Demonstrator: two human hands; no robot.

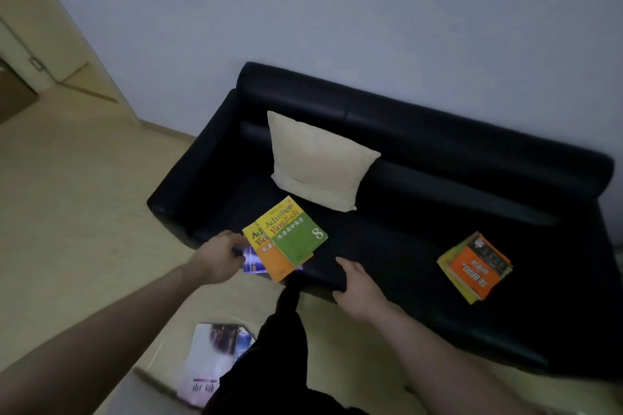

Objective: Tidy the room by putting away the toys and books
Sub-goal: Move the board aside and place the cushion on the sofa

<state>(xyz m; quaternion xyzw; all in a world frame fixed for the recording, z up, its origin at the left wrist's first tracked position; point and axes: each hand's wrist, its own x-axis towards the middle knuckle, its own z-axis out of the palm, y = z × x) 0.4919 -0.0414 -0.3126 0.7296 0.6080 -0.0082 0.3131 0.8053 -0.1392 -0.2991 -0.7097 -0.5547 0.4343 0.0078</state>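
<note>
My left hand (222, 254) grips a fanned bunch of books: a yellow-and-green English textbook (296, 236) on top, a yellow-and-orange one (269, 258) under it and a blue one (251, 263) at the bottom. They hover over the left front of the black sofa (421, 152). My right hand (359, 290) is open just right of the bunch, not touching it, above the seat's front edge. A second pile of books with an orange cover (477, 268) lies on the right of the seat. More books or magazines (209, 360) lie on the floor by my leg.
A cream cushion (317, 158) leans against the sofa's backrest at the left. Pale floor (84, 195) stretches to the left of the sofa towards a doorway (30, 54). A plain wall stands behind the sofa. My dark-trousered leg (283, 347) is in front of the seat.
</note>
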